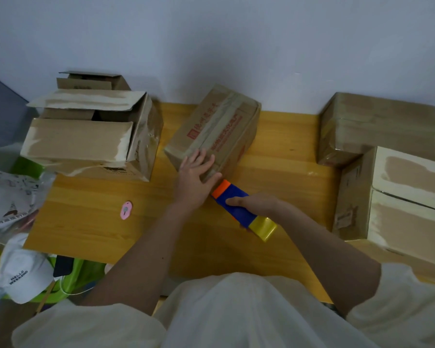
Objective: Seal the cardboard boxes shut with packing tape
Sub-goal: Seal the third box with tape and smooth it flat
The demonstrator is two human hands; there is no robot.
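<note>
A closed cardboard box with red print (216,124) lies at an angle in the middle of the wooden table (91,212), tape running along its top seam. My left hand (196,177) lies flat with straight fingers on the box's near corner. My right hand (255,203) grips a blue tape dispenser (232,203) with an orange head and a yellow tape roll (264,228). The orange head sits at the box's near edge, beside my left thumb.
An open box (86,136) with raised flaps stands at the back left, a smaller one behind it. Two taped boxes (379,126) (397,197) sit on the right. A pink cutter (126,210) lies on the table. A white cap (23,270) and bags are at the left.
</note>
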